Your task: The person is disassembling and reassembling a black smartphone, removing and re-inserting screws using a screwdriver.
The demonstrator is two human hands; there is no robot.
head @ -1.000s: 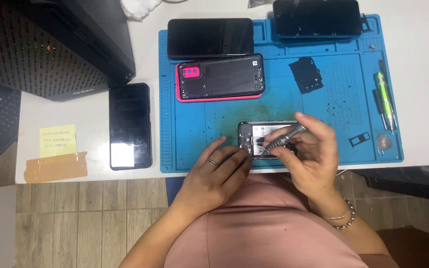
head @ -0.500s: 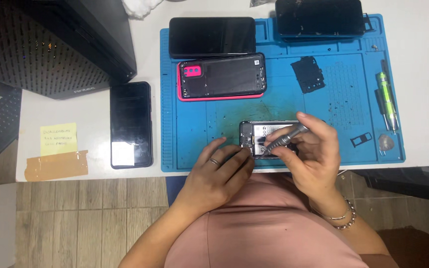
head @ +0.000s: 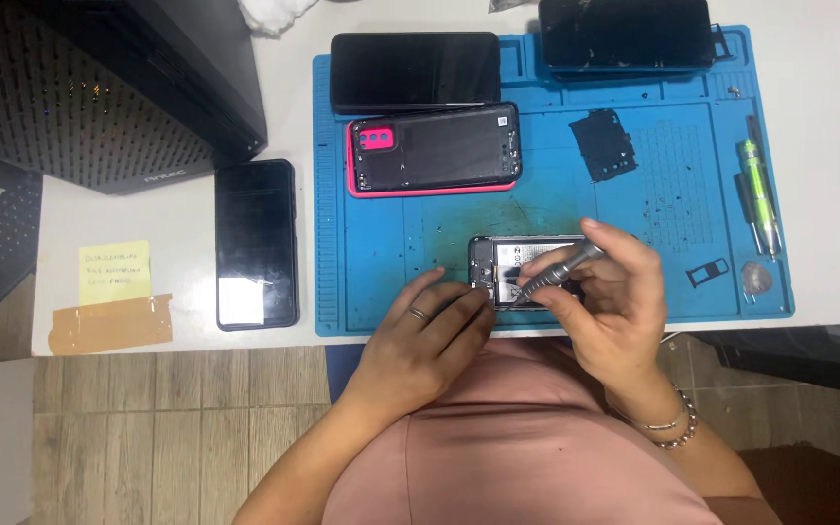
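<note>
While your left hand (head: 420,335) presses its fingertips against the near-left edge of the opened phone (head: 522,270), your right hand (head: 610,292) is closed around a slim grey screwdriver (head: 556,270), its tip set down on the phone's exposed inner frame. The phone lies flat, back removed, at the near edge of the blue work mat (head: 391,243), just ahead of your body. Judged from this, the step in hand is work on a small fastener in the upper inner section; the screw itself is too small to make out.

The next move calls for the driver to be kept upright on its seat and the left hand to hold the phone from sliding, as the mat edge is close.

To the right on the mat lie a small card tray (head: 707,274), a clear pick (head: 756,279) and a green-handled tool (head: 758,190). Further off, a black inner cover plate (head: 607,146) lies apart from a back cover with a pink rim (head: 435,148). Beyond these rest two dark phones (head: 415,70), face up or screen down I cannot tell. Off the mat to the left lie another black phone (head: 257,243), a yellow note (head: 114,272) and a strip of brown tape (head: 111,324).
</note>
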